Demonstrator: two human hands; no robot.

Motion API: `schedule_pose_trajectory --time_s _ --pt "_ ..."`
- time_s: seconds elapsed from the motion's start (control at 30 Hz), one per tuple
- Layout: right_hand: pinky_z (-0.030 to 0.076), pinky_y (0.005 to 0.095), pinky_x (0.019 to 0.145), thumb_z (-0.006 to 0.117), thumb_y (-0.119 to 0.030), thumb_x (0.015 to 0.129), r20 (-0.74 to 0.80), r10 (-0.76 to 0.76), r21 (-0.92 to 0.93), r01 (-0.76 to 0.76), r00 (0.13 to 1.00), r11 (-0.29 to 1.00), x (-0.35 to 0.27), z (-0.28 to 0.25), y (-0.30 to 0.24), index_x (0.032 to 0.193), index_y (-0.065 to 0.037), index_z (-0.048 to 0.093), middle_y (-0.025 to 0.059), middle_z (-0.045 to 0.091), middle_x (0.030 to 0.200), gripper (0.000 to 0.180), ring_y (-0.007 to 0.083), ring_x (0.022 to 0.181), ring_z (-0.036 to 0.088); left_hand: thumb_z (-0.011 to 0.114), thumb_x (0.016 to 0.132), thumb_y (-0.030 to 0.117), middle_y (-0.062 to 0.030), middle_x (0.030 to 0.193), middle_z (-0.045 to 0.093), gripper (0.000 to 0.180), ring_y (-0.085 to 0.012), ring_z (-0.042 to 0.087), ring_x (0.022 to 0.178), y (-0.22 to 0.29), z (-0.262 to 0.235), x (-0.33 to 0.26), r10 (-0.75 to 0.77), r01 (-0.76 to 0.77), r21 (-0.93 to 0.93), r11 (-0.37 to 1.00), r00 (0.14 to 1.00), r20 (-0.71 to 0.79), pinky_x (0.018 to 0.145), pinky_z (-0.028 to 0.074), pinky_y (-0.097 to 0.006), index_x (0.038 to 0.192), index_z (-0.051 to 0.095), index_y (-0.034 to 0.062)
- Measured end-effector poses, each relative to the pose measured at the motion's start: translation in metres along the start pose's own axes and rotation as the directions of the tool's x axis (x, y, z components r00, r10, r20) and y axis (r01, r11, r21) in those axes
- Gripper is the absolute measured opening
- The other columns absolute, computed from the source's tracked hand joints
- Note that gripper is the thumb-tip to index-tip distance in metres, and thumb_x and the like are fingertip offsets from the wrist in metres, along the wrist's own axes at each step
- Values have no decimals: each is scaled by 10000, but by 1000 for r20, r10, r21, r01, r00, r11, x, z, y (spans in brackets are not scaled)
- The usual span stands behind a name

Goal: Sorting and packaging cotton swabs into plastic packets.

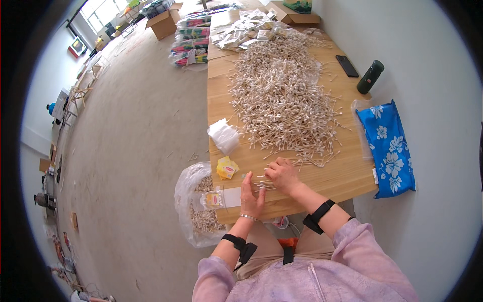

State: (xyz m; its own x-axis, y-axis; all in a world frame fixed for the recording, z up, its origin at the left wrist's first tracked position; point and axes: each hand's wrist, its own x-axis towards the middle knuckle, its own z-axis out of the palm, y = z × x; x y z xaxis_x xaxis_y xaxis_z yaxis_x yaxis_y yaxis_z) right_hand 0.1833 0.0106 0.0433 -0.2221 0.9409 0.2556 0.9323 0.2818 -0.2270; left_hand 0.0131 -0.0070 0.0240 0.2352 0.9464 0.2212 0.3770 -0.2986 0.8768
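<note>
A small row of cotton swabs (265, 185) lies on the table between my hands. My left hand (250, 200) stands at their left, fingers stretched out and thumb apart, its inner side facing the swabs. Bent over the swabs from the right, my right hand (283, 176) has its fingers curled down, with swab tips showing at its fingertips. Left of my left hand is a clear bag of swabs (212, 200) with a yellow label, beside a white sheet (232, 197). Yellow label cards (227, 167) and a stack of clear plastic bags (224, 136) lie farther up the left edge.
A large heap of loose swabs (282, 95) covers the middle of the table (354, 173), with filled packets (249, 30) behind. A phone (347, 66), dark bottle (370, 77) and blue flowered pack (387, 148) line the right side. A plastic sack of swabs (183, 206) stands left below.
</note>
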Motion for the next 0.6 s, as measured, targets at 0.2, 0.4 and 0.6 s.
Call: schedule_pose_trajectory --time_s 0.2,0.4,0.6 --pt "427 368 823 613 -178 798 -3 134 155 -132 991 979 -6 1 11 823 -159 689 -5 597 876 82 215 921 533 550 805 -62 -190 1338 466 572 -298 459 1255 -6 1 1 -28 27 -42 999 999 -24 1068 358 -359 1351 385 -15" --pt "450 362 805 686 -146 760 -101 225 154 -208 969 966 -12 5 22 829 -154 703 18 606 856 71 230 889 544 525 808 -96 -178 1357 456 564 -271 426 1297 -9 3 2 -53 53 -89 995 999 -2 1086 340 -354 1351 390 -23" --pt "443 387 817 636 -210 802 12 177 144 -176 984 974 -7 2 7 830 -171 694 7 606 874 75 229 935 536 486 822 -104 -171 1368 449 539 -247 419 1301 -7 3 7 -126 121 -179 976 992 -13 1091 332 -345 1348 392 -33"
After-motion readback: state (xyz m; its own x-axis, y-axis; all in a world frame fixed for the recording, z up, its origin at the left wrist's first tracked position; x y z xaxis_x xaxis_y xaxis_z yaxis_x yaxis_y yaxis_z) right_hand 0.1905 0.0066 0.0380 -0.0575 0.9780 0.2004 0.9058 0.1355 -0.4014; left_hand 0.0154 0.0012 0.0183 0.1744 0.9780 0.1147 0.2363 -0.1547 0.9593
